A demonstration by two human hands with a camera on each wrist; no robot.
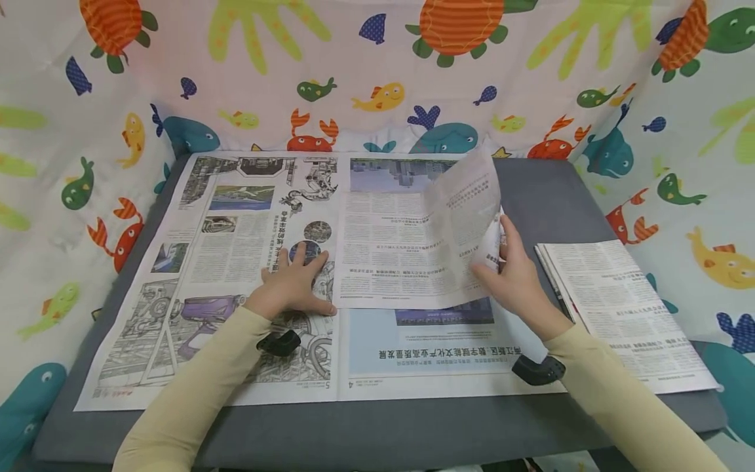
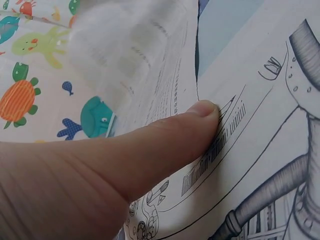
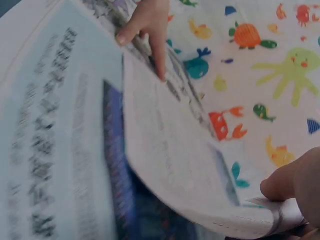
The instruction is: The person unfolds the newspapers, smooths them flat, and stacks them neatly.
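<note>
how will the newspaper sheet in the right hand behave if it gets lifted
The newspaper sheet is probably floppy: its raised side curves up at the right hand while the rest lies flatter. It is likely light, looking like thin paper held at one edge.

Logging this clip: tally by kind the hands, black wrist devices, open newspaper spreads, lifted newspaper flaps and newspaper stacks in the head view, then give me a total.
Hands: 2 (left hand, right hand)
Black wrist devices: 2
Open newspaper spread: 1
Lifted newspaper flap: 1
Newspaper stack: 1 (its sheets can't be counted)
Total: 7
</note>
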